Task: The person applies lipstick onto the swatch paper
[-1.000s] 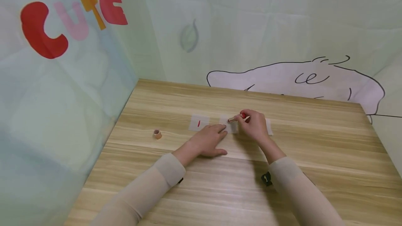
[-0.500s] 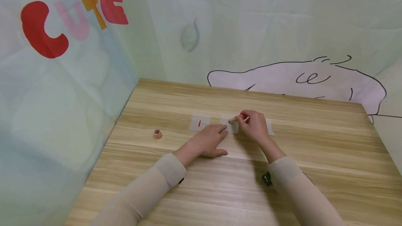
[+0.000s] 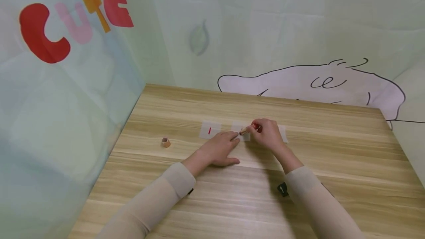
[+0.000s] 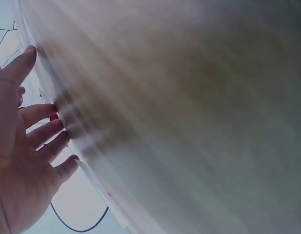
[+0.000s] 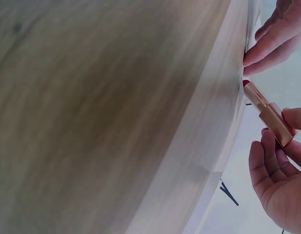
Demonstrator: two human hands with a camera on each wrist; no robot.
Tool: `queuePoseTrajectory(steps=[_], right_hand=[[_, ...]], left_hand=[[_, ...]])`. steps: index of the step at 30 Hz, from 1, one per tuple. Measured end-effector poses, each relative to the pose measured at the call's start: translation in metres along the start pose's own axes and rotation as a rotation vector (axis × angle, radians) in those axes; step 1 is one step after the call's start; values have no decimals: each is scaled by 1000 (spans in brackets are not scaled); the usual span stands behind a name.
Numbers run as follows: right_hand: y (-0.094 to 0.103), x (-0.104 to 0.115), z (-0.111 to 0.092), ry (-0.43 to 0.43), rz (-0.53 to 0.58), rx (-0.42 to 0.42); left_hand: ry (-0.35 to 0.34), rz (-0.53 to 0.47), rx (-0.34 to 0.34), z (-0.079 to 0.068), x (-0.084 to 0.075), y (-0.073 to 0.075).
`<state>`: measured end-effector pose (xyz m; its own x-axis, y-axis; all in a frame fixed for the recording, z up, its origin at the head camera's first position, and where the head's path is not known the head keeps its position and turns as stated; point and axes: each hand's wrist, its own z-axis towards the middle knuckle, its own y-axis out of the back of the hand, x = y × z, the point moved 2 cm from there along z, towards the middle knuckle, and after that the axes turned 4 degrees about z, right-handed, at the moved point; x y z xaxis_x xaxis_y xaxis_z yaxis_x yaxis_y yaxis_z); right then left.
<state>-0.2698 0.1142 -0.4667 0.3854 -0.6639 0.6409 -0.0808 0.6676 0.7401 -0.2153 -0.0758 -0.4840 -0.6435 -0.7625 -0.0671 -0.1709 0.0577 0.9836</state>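
My right hand (image 3: 266,134) pinches an uncapped lipstick (image 3: 244,131) with a rose-gold tube. In the right wrist view the lipstick's (image 5: 274,122) red tip meets the paper beside my left fingertips. That tip is on the middle white paper (image 3: 246,138), which both hands partly cover. My left hand (image 3: 220,148) rests on the table with fingers extended, fingertips at this paper's near left edge. A left paper (image 3: 204,134) bears one upright red stroke. A right paper (image 3: 283,134) is mostly hidden behind my right hand. In the left wrist view my left hand (image 4: 33,151) shows spread fingers.
The lipstick's cap (image 3: 165,142) stands on the wood-grain table (image 3: 186,102), left of the papers. Black wrist devices (image 3: 282,189) show beneath the sleeves. Printed cloth walls (image 3: 265,28) border the table at the back and left.
The lipstick's tip has moved slightly down the middle paper, toward me, as my right hand shifted a little. My left hand stays in place.
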Motion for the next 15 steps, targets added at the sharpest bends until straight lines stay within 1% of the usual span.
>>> queuePoseTrajectory(steps=[10, 12, 15], right_hand=[[1, 1, -2, 29, 10, 18], [1, 1, -3, 19, 24, 5], [3, 1, -3, -21, 82, -32]], left_hand=[[8, -21, 6, 0, 0, 1], [8, -23, 7, 0, 0, 2], [5, -25, 6, 1, 0, 2]])
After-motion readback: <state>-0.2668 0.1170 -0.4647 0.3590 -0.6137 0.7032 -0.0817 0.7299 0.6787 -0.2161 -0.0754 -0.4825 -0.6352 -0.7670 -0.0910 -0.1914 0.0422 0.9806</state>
